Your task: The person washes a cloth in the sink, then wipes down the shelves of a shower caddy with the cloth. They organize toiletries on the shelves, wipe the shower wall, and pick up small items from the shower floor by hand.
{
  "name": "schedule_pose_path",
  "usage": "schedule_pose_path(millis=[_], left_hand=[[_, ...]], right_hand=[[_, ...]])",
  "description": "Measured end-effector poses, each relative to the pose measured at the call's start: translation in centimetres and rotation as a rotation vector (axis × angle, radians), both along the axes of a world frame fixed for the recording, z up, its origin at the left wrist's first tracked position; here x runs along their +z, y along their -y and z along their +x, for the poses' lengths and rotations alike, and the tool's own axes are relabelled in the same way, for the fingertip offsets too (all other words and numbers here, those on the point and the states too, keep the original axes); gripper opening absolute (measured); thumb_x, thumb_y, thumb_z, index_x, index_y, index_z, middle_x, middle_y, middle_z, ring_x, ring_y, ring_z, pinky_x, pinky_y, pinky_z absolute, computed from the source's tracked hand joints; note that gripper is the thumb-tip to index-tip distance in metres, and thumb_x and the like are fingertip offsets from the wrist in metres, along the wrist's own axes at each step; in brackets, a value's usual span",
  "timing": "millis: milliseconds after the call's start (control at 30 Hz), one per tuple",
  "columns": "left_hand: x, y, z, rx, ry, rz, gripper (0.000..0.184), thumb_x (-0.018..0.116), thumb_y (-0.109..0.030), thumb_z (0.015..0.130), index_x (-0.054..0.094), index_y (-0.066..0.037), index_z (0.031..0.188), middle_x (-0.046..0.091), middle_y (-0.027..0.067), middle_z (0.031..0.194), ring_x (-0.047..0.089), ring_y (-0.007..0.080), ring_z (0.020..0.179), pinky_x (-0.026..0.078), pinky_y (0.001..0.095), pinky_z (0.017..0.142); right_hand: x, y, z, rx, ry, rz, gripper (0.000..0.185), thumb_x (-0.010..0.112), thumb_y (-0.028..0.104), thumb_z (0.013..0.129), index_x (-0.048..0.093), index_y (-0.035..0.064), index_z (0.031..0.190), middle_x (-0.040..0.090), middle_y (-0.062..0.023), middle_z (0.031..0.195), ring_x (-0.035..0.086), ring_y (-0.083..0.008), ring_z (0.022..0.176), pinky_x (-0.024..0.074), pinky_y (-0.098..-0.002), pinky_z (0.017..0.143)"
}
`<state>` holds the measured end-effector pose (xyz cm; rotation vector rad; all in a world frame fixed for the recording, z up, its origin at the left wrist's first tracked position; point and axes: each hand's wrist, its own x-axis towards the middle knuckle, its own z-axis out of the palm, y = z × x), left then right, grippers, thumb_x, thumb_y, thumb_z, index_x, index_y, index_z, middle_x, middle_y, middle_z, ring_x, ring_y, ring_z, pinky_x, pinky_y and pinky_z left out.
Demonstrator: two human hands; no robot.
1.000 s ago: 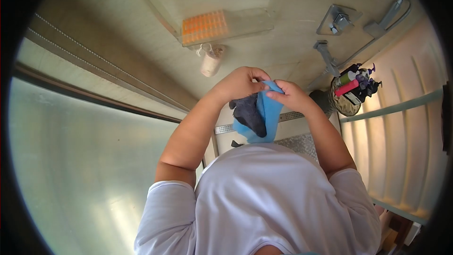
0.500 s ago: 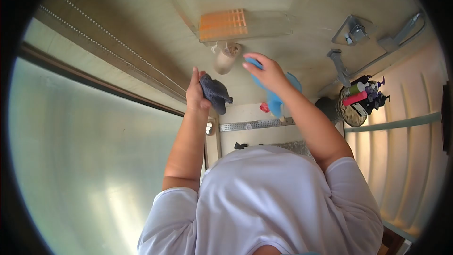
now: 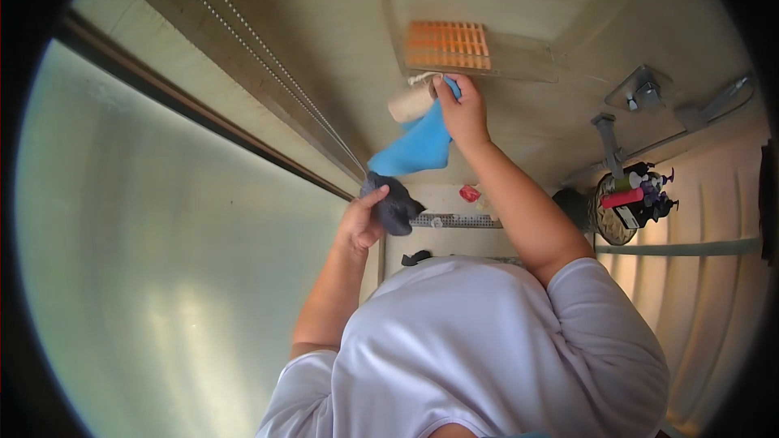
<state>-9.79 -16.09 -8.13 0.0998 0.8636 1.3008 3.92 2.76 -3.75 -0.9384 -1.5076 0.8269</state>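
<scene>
My left hand (image 3: 364, 221) is closed on a bunched dark grey cloth (image 3: 393, 204), its thumb on top, low at the centre-left. Higher up, my right hand (image 3: 462, 112) pinches the upper end of a light blue cloth (image 3: 415, 144), which stretches down and left. The lower end of the blue cloth meets the top of the dark cloth; whether it is only touching there I cannot tell. Right behind the blue cloth's upper part is a pale cylindrical holder (image 3: 410, 103) on the wall.
A clear shelf (image 3: 519, 58) with an orange slatted piece (image 3: 448, 45) is on the wall. At the right are a tap fitting (image 3: 641, 93) and a basket (image 3: 614, 223) of pump bottles. A frosted glass panel (image 3: 187, 235) stands at the left, beside a bead chain (image 3: 272, 69).
The cloths were together in both hands, then apart, and now meet again. My right hand has risen with the blue cloth spread out. The view has shifted left.
</scene>
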Motion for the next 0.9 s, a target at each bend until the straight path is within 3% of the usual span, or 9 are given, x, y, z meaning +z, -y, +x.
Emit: schedule_pose_path(millis=[33, 167, 267, 333, 400, 467, 600, 767, 900], left_hand=[[0.6, -0.3, -0.1, 0.012, 0.022, 0.017, 0.031, 0.056, -0.01, 0.082, 0.048, 0.001, 0.11, 0.059, 0.0126, 0.1, 0.058, 0.0254, 0.094, 0.046, 0.0381, 0.085], [5.0, -2.1, -0.5, 0.106, -0.14, 0.213, 0.032, 0.054, -0.009, 0.083, 0.046, -0.004, 0.115, 0.058, 0.0112, 0.1, 0.057, 0.0231, 0.095, 0.045, 0.0358, 0.085], [7.2, -4.5, 0.6, 0.192, -0.13, 0.377, 0.033, 0.054, -0.009, 0.084, 0.045, -0.006, 0.116, 0.057, 0.0101, 0.104, 0.056, 0.0218, 0.096, 0.044, 0.0331, 0.085], [7.6, -6.9, 2.4, 0.226, -0.202, 0.482, 0.031, 0.053, -0.011, 0.086, 0.045, -0.004, 0.114, 0.055, 0.0082, 0.107, 0.055, 0.0199, 0.097, 0.044, 0.0319, 0.084], [6.3, -10.2, 4.7, 0.27, -0.628, 0.667, 0.028, 0.054, -0.011, 0.084, 0.046, -0.003, 0.11, 0.054, 0.0103, 0.107, 0.053, 0.0245, 0.096, 0.042, 0.0353, 0.083], [4.7, -14.1, 6.1, 0.456, -1.404, 0.838, 0.031, 0.057, -0.009, 0.079, 0.047, -0.003, 0.108, 0.052, 0.0141, 0.106, 0.049, 0.031, 0.096, 0.039, 0.0407, 0.084], [4.1, -18.1, 6.8, 0.581, -1.708, 0.664, 0.038, 0.059, -0.011, 0.071, 0.048, -0.004, 0.106, 0.049, 0.0167, 0.108, 0.045, 0.0351, 0.097, 0.035, 0.0422, 0.083], [5.6, -19.5, 10.3, 0.747, -1.772, 0.361, 0.041, 0.059, -0.017, 0.07, 0.049, -0.006, 0.108, 0.051, 0.0133, 0.11, 0.047, 0.0315, 0.099, 0.032, 0.045, 0.084], [6.0, -19.4, 13.2, 0.602, -2.04, 0.679, 0.033, 0.055, -0.017, 0.072, 0.054, -0.008, 0.104, 0.055, 0.0105, 0.104, 0.048, 0.028, 0.099, 0.031, 0.0462, 0.084]], right_hand=[[0.6, 0.8, 0.5, -0.041, 0.105, 0.258, 0.015, 0.058, 0.012, 0.083, 0.057, 0.0015, 0.092, 0.059, -0.0116, 0.091, 0.058, -0.0233, 0.083, 0.0447, -0.0298, 0.074], [-0.7, 1.9, 5.3, 0.246, -0.156, -0.034, 0.013, 0.054, 0.011, 0.087, 0.051, 0.0039, 0.097, 0.056, -0.0048, 0.09, 0.053, -0.0127, 0.086, 0.0431, -0.0254, 0.076], [-1.1, 1.8, 10.7, 0.085, -0.235, -0.128, 0.013, 0.054, 0.009, 0.087, 0.048, 0.0057, 0.098, 0.052, -0.0032, 0.087, 0.052, -0.0123, 0.085, 0.0434, -0.0256, 0.075], [1.0, 1.6, 13.3, -0.098, -0.004, 0.134, 0.013, 0.054, 0.009, 0.087, 0.048, 0.0059, 0.098, 0.05, -0.0032, 0.088, 0.051, -0.0125, 0.084, 0.0431, -0.0257, 0.074], [3.6, 1.9, 13.7, -0.092, -0.108, 0.218, 0.019, 0.054, 0.007, 0.086, 0.048, 0.0051, 0.104, 0.052, -0.0061, 0.098, 0.052, -0.0148, 0.087, 0.0438, -0.0273, 0.073], [6.5, 1.0, 13.6, -0.091, 0.229, 0.31, 0.023, 0.053, 0.007, 0.087, 0.047, 0.0049, 0.109, 0.053, -0.0082, 0.101, 0.054, -0.0159, 0.088, 0.0444, -0.0279, 0.074], [8.4, 0.2, 13.2, -0.1, 0.593, 0.258, 0.029, 0.051, 0.009, 0.088, 0.045, 0.0063, 0.116, 0.057, -0.0113, 0.103, 0.056, -0.0163, 0.085, 0.0455, -0.0286, 0.073], [9.8, 0.1, 12.8, -0.073, 0.577, 0.273, 0.023, 0.054, 0.015, 0.088, 0.052, 0.0063, 0.109, 0.059, -0.0068, 0.091, 0.053, -0.0114, 0.072, 0.0441, -0.0249, 0.065], [10.1, -0.2, 12.5, 0.018, 0.436, 0.076, 0.022, 0.058, 0.018, 0.086, 0.055, 0.0045, 0.103, 0.058, -0.0009, 0.087, 0.047, -0.0056, 0.065, 0.0405, -0.0204, 0.057]])
